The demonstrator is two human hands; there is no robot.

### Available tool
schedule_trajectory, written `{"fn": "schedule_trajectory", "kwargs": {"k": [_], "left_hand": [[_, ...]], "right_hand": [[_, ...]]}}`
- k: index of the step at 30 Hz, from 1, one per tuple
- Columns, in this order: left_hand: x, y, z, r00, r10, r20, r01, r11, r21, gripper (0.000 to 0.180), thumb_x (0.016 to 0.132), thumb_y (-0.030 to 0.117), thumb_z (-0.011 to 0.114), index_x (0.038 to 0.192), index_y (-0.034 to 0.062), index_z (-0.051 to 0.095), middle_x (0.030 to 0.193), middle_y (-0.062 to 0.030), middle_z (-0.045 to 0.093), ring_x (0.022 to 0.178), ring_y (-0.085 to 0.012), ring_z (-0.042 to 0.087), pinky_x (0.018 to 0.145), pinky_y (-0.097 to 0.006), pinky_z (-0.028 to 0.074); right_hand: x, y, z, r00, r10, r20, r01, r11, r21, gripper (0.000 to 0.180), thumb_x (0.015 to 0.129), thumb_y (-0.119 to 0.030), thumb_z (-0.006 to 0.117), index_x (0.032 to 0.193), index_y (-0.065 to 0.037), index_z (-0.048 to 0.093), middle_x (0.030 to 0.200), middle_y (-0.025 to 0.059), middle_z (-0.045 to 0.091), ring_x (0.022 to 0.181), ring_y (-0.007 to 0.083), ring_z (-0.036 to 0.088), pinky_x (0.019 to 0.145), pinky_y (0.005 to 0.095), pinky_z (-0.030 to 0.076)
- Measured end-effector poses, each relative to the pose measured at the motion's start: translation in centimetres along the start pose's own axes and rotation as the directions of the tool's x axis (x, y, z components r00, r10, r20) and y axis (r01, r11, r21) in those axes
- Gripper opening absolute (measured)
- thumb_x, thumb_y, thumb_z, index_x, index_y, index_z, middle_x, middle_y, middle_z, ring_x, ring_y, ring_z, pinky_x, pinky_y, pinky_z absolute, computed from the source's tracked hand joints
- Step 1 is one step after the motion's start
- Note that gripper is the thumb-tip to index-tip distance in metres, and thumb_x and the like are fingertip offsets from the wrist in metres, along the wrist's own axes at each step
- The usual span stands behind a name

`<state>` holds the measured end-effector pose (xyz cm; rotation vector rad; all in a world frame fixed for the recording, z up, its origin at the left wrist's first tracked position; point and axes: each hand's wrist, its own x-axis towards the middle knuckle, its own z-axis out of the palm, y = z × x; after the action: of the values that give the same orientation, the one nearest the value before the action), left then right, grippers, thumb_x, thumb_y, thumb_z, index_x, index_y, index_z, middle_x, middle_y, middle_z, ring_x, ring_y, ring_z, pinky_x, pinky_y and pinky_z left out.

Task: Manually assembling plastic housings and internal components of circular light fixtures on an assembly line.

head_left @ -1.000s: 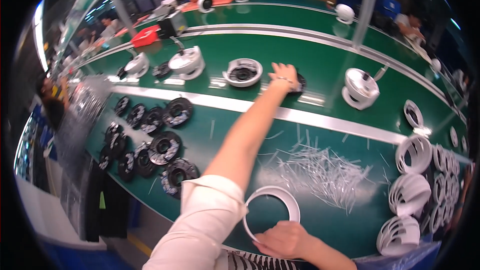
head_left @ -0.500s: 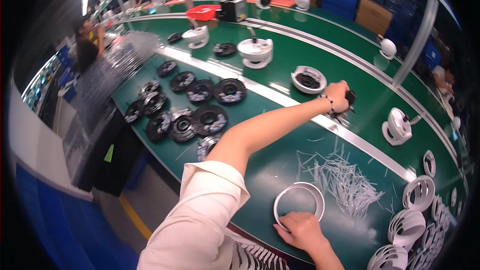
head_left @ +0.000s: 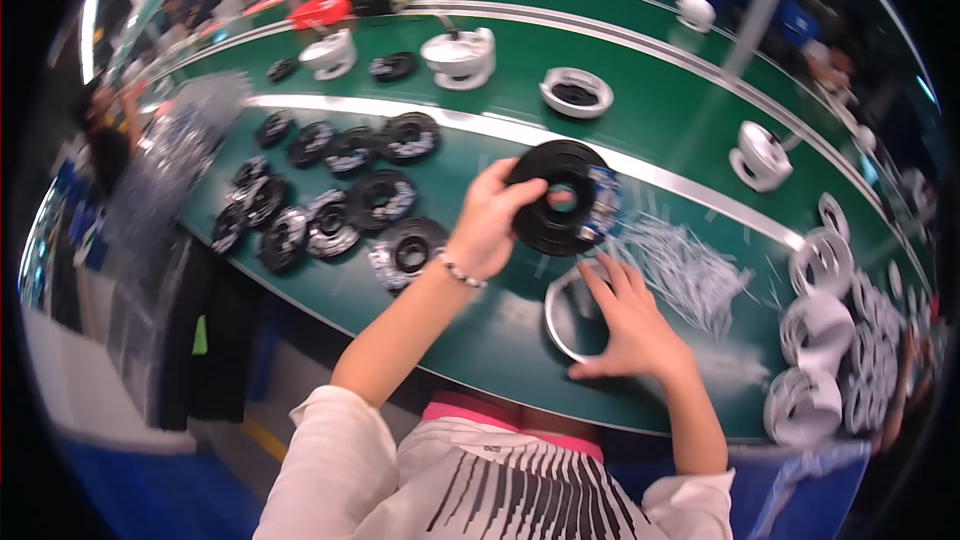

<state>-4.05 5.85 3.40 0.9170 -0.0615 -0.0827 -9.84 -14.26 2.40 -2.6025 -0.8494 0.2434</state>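
Near the bench's [head_left: 500, 345] front edge, the right hand [head_left: 640, 328] has its fingers wide apart over the white ring [head_left: 551, 318], and just past it, toward the far edge, the left hand's [head_left: 487, 225] fingers pinch the round black disc [head_left: 546, 231].

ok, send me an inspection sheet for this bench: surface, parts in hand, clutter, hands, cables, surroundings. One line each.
Surface: green bench, glossy, with a pale metal rail along its far side.
Parts in hand: black disc with a central hole, held above the bench; white ring below it.
Clutter: loose pale strips heaped right of centre; black discs grouped left; white rings stacked right.
Hands: left hand grips the disc; right hand spread at the white ring, grip unclear.
Cables: nothing seen that is clearly a cable.
Surroundings: white rounded units beyond the rail, red tray, other people farther off.
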Motion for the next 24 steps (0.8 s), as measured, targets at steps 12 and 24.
{"fn": "schedule_trajectory", "kwargs": {"k": [12,24], "left_hand": [[0.9,-7.1,0.9,0.986,0.164,0.016,-0.165,0.982,0.097,0.032,0.082,0.002,0.05,0.11,-0.0013,0.037,0.104,-0.0088,0.052,0.096,-0.0127,0.05,0.086,-0.026,0.041],[-0.5,-6.2,0.6,0.798,-0.4,0.45,0.583,0.699,-0.414,0.063,0.084,0.051,0.03,0.129,0.0062,0.031,0.128,-0.0143,0.038,0.118,-0.0285,0.036,0.101,-0.044,0.023]], "right_hand": [[2.0,4.3,-0.3,0.531,0.399,-0.748,0.02,0.876,0.482,0.104,0.049,-0.035,0.081,0.129,0.0,0.025,0.117,0.0218,0.038,0.107,0.0324,0.04,0.092,0.0394,0.033],[2.1,2.4,2.1,0.736,0.282,-0.615,0.118,0.842,0.527,0.115,0.043,-0.03,0.083,0.131,0.0,0.015,0.123,0.0208,0.031,0.112,0.0349,0.033,0.095,0.0419,0.029]]}}
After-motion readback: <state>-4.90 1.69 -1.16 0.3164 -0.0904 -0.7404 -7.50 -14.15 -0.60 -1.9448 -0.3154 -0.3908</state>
